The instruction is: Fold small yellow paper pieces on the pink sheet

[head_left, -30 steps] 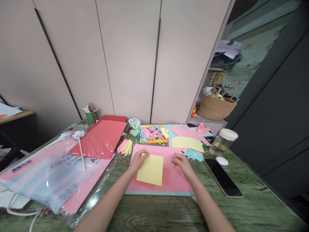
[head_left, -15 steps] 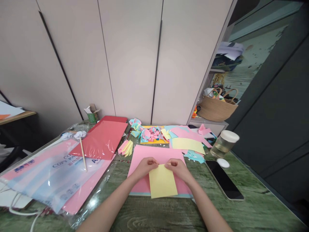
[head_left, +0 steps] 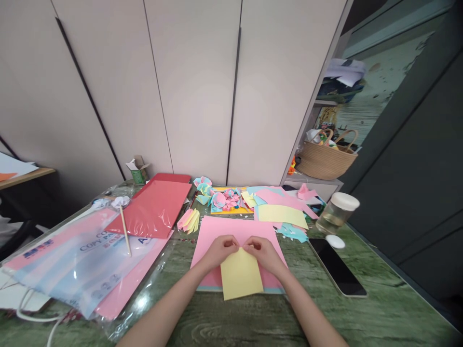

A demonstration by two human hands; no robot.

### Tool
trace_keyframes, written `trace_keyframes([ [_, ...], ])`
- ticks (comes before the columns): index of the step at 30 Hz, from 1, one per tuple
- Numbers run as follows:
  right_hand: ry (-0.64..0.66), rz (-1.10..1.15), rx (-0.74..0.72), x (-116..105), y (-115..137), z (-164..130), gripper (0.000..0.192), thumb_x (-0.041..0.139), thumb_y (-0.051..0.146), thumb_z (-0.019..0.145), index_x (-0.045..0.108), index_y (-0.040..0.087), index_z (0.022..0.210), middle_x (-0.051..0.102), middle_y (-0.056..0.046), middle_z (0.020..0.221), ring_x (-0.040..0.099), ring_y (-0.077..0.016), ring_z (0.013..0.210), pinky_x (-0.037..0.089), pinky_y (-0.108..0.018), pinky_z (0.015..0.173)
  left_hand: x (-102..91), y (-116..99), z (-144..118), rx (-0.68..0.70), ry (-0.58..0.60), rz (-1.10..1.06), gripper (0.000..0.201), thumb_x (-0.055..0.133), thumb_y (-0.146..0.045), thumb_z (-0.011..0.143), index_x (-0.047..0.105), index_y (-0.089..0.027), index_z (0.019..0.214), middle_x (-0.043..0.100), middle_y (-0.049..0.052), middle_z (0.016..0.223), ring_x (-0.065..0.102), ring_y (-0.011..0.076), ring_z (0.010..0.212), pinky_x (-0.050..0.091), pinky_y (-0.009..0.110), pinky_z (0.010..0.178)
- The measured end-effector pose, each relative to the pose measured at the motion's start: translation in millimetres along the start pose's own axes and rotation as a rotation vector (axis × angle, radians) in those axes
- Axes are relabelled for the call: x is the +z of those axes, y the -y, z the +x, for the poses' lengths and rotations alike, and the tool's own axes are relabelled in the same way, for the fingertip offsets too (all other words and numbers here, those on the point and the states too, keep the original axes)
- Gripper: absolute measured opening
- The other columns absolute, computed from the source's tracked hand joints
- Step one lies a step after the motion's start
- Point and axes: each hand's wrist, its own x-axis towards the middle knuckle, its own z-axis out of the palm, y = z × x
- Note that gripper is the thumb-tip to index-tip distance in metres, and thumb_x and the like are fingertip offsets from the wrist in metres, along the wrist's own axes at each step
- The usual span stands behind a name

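Both hands pinch the far edge of a yellow sheet of paper (head_left: 241, 274). My left hand (head_left: 223, 249) grips it near the far left corner, fingers closed. My right hand (head_left: 263, 251) is closed on the same edge, a short gap to the right. The yellow sheet lies over a larger pink sheet (head_left: 213, 230), with its near edge reaching past the pink one. A strip of light blue paper (head_left: 273, 290) shows under the pink sheet's near edge. My fingers cover the pinched edge, so any fold there is hidden.
At left lie a plastic copy-paper bag (head_left: 83, 260), a red folder (head_left: 155, 207) and a thin wooden stick (head_left: 125, 231). Folded strips (head_left: 188, 220), paper flowers (head_left: 226, 199) and a yellow strip (head_left: 280, 215) lie behind. A phone (head_left: 338, 267), white lid (head_left: 335, 241) and jar (head_left: 336, 214) stand at right.
My hands have come closer together along the sheet's far edge, the right one moving left. The yellow sheet has shifted slightly left and nearer to me.
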Motion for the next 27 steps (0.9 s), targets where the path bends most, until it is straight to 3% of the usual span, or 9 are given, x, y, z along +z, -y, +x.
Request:
trace_keyframes([
  [9,-0.033,-0.08,0.039,-11,-24,7,0.025,0.051,0.035,0.086,0.057,0.013,0.095,0.06,-0.002,0.09,0.058,-0.0123,0.078,0.05,-0.031,0.069,-10.3,4,4,-0.041,-0.017,-0.017,0.03,0.052,-0.034,0.086,0.054,-0.014,0.108,0.057,0.006,0.107,0.057,0.0188,0.092,0.049,0.038,0.078],
  [17,-0.101,-0.12,0.076,-23,-25,8,0.026,0.05,0.036,0.086,0.057,0.014,0.099,0.06,-0.004,0.095,0.058,-0.0133,0.081,0.05,-0.032,0.071,-22.7,11,7,-0.121,-0.028,-0.069,0.029,0.052,-0.033,0.086,0.053,-0.014,0.109,0.057,0.007,0.106,0.058,0.0169,0.089,0.05,0.036,0.075],
  [27,-0.205,-0.073,0.101,-33,-39,11,0.029,0.049,0.036,0.086,0.055,0.015,0.105,0.058,-0.005,0.102,0.058,-0.0149,0.086,0.049,-0.035,0.075,-32.1,19,6,-0.19,-0.18,-0.073,0.03,0.052,-0.033,0.086,0.052,-0.015,0.111,0.055,0.007,0.111,0.057,0.0184,0.094,0.049,0.038,0.079],
])
